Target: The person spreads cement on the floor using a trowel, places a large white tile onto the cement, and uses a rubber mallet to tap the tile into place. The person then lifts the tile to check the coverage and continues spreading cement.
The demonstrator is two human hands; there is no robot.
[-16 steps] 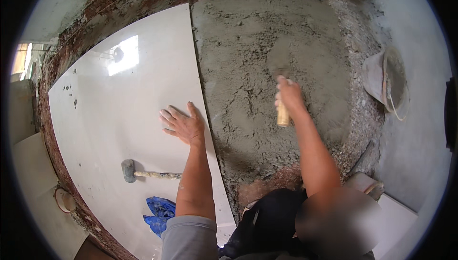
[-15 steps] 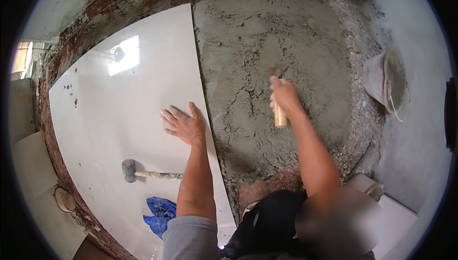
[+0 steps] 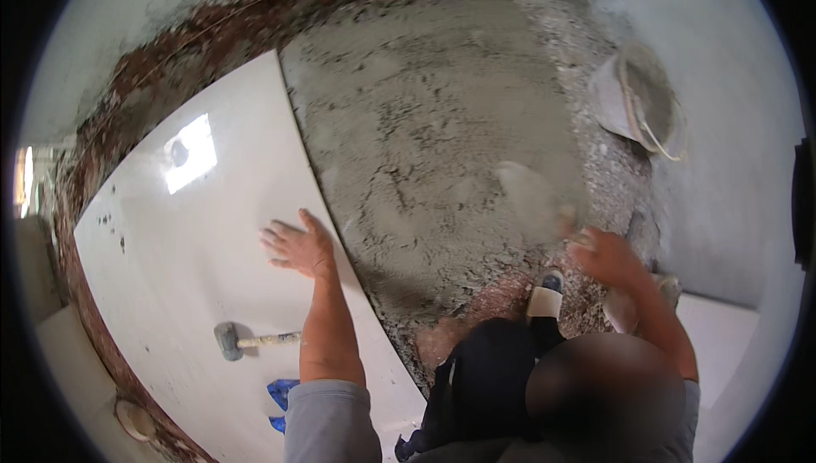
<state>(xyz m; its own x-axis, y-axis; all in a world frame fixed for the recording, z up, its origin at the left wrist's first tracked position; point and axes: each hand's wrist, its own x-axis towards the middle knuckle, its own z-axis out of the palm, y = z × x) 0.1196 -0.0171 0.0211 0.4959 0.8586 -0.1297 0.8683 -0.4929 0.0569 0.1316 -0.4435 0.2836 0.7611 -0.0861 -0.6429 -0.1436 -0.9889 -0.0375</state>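
Note:
A large white glossy tile [image 3: 195, 267] lies beside a patch of rough grey wet mortar [image 3: 425, 106]. My left hand [image 3: 299, 246] rests on the tile near its right edge, fingers spread, holding nothing. My right hand [image 3: 602, 255], smeared by motion, grips a trowel [image 3: 531, 195] at the right side of the mortar, with the blade over the surface and the handle mostly hidden by my fingers. A rubber mallet [image 3: 229, 340] with a pale handle lies on the tile left of my left forearm, above a crumpled blue item [image 3: 280, 395].
A bucket [image 3: 620, 97] with a wire handle sits at the right against a grey wall [image 3: 722, 174]. Gravel and reddish rubble [image 3: 170, 38] border the work area. My foot in a sandal [image 3: 546, 297] is at the lower right, near another pale container [image 3: 620, 314] and a pale slab [image 3: 718, 331].
My right hand with the trowel has swung down and right from the middle of the mortar. The view has shifted, and my foot now shows. My left hand stays on the tile.

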